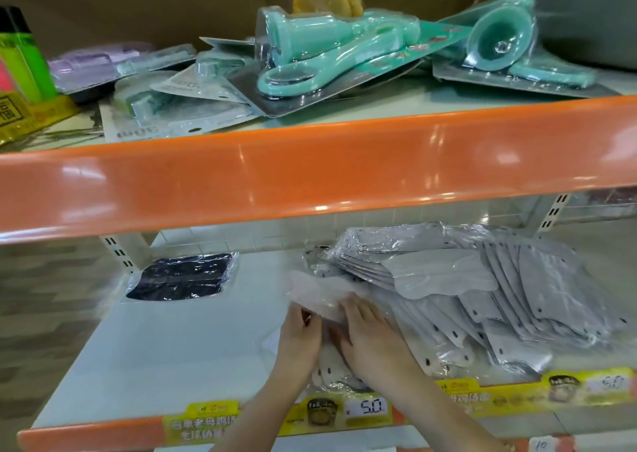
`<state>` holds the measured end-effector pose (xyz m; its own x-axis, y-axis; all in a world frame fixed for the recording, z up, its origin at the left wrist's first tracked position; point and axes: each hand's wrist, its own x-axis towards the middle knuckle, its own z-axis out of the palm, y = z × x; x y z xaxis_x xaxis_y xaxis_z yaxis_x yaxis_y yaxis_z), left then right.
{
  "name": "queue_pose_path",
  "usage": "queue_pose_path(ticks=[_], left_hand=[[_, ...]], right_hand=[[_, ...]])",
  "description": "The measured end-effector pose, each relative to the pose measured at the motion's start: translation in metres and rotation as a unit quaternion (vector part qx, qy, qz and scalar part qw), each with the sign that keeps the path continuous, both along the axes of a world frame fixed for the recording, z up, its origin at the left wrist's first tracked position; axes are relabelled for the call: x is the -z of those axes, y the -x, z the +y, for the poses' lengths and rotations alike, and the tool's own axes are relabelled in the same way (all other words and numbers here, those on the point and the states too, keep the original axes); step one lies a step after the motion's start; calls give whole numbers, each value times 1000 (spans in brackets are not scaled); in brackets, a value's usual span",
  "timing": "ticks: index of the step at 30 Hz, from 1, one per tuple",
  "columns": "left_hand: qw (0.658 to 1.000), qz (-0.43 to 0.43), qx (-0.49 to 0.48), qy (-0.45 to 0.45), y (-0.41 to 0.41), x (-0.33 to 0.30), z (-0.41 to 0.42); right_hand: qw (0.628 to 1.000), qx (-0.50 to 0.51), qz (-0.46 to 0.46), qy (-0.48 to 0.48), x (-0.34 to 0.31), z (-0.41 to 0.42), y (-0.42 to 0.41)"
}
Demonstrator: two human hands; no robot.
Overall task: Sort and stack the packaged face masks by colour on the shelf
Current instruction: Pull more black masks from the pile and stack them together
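On the lower shelf (pixel 165 355) a large loose heap of grey packaged masks (pixel 482 289) spreads across the right half. At the back left lies a single black packaged mask (pixel 182 276), flat and apart from the heap. Both hands work at the heap's left edge on a pale pinkish-white mask packet (pixel 324 291), blurred by motion. My left hand (pixel 301 334) grips the packet's near edge with curled fingers. My right hand (pixel 372 334) lies palm down on the packets beside it, and its fingertips touch the pale packet. More pale packets (pixel 331 369) lie under the wrists.
An orange shelf lip (pixel 310 172) crosses the view above the hands. The upper shelf holds teal tools in blister packs (pixel 327 48) and other packets. Yellow price labels (pixel 365 408) line the lower shelf's front edge. A slotted upright (pixel 119 251) stands at the left.
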<state>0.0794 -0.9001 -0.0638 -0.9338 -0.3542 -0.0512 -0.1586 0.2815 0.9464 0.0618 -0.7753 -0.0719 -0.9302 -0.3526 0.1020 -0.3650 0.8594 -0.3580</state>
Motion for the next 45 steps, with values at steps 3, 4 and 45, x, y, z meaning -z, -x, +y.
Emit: queue_pose_path(ticks=[3,4,45], left_hand=[[999,11,8,-42,4,-3,8],[999,14,12,-47,5,-4,12],[964,-124,-10,236,-18,-11,-52]], right_hand=[[998,34,-22,-44,7,2,6],[998,41,-12,-51,11,3,10],[983,-4,-43,-178,-9,-7,5]])
